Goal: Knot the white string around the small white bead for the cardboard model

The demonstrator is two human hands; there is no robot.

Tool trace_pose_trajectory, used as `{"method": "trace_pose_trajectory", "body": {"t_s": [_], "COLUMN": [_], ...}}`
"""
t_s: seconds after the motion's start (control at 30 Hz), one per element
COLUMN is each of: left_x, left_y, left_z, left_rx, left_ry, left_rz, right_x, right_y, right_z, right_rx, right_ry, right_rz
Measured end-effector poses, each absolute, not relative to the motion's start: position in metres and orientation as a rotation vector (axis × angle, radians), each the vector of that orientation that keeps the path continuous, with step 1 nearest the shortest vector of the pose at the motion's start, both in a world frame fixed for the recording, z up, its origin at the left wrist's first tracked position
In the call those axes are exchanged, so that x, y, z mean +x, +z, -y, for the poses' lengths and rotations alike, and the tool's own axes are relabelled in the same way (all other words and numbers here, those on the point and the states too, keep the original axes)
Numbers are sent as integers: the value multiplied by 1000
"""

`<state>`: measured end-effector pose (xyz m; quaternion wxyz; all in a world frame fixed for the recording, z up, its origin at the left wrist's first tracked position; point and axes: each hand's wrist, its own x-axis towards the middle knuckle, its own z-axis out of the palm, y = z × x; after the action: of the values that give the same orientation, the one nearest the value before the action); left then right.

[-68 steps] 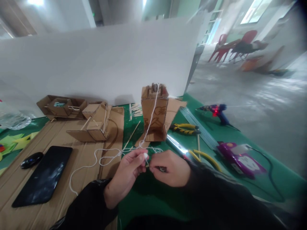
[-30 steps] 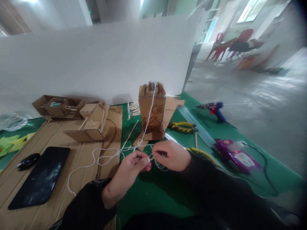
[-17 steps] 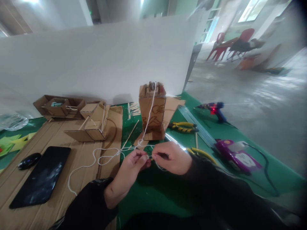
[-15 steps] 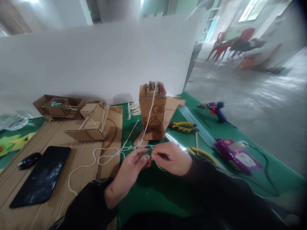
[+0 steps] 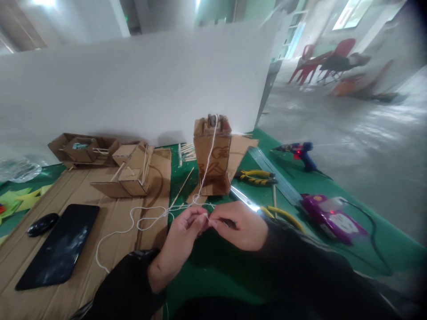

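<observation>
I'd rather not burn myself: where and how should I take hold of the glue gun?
I'd take the glue gun by its blue grip, coming from the right. The grip slants toward the view's lower right, while the nozzle points left. The red light suggests it may be hot, so avoid the nozzle and the cord at the grip's end.

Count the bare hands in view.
2: the left hand and right hand, fingertips close together at a thin white string, in front of the upright brown cardboard tower.

The hands partly hide the string they pinch (the left edge crops the clear plastic).
</observation>
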<state>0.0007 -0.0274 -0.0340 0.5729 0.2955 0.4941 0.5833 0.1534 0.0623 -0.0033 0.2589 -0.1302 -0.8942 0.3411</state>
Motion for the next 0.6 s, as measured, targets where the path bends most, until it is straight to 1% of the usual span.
{"method": "trace_pose_trajectory", "body": {"t_s": [0.17,0.33,0.6], "left_x": [2,5,3], "left_y": [-30,-26,-31], "left_z": [30,34,35], "left_rx": [611,556,678], "left_ry": [1507,1488,1478], "left_rz": [-1084,-1056,-1047], "right_x": [148,143,143], "right_y": [-9,-17,-21], "right_z": [-57,-58,-64], "right_rx": [-294,-387,-453], "right_ry": [918,914,971], "right_rz": [2439,2475,2448]}}
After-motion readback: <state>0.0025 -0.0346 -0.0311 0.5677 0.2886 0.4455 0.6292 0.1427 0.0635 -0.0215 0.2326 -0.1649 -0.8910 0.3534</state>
